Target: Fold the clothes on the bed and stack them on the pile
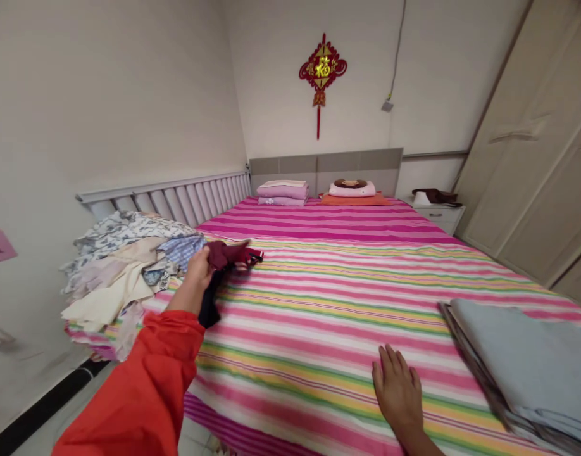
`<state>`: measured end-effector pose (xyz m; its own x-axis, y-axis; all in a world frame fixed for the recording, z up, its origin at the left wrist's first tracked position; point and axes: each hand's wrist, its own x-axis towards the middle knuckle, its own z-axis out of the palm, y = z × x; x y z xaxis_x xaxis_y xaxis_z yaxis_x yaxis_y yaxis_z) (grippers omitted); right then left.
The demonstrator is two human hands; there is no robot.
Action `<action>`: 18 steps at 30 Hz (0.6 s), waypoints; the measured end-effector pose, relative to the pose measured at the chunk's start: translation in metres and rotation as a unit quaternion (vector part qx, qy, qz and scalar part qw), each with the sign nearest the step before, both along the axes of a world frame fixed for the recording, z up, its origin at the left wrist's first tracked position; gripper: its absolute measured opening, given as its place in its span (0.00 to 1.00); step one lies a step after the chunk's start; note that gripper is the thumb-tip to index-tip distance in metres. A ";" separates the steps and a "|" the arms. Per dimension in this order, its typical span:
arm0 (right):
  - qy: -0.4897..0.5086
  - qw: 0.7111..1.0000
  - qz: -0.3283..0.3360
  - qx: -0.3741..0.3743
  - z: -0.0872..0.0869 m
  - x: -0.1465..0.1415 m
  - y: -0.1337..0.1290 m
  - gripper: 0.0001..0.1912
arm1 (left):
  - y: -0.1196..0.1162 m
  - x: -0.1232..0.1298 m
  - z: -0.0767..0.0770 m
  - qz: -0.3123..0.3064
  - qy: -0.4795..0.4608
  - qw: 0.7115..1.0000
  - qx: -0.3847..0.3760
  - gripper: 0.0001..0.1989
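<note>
Striped bed (319, 310); maroon cloth (224, 254) between left fingers (205, 253).

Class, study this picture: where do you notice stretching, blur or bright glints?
Head view: the wardrobe leans steeply at the right, likely lens stretch; its handle looks smeared. Head view: gold on the wall hanging gleams; the dark red cloth in the left hand looks slightly soft.
</note>
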<state>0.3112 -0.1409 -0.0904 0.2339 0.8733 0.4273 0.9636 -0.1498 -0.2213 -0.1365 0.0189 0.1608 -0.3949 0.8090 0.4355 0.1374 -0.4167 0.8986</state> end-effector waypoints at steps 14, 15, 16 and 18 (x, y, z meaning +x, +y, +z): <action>0.320 0.942 0.080 -0.067 0.027 -0.035 -0.023 0.34 | -0.173 0.190 -0.188 -0.279 0.146 0.898 -0.306 0.25; 0.381 0.914 0.116 -0.072 0.028 -0.044 -0.029 0.34 | -0.178 0.200 -0.188 -0.293 0.154 0.893 -0.304 0.23; 0.442 0.882 0.145 -0.078 0.029 -0.054 -0.035 0.35 | -0.181 0.207 -0.187 -0.310 0.165 0.888 -0.299 0.21; 0.556 0.809 0.167 -0.090 0.032 -0.076 -0.043 0.35 | -0.188 0.214 -0.180 -0.354 0.202 0.867 -0.288 0.18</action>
<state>0.2354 -0.1844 -0.0579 0.1249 0.9918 -0.0259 0.1767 -0.0480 -0.9831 0.0773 -0.1690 -0.0195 0.3793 0.9157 -0.1331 0.3815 -0.0237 0.9241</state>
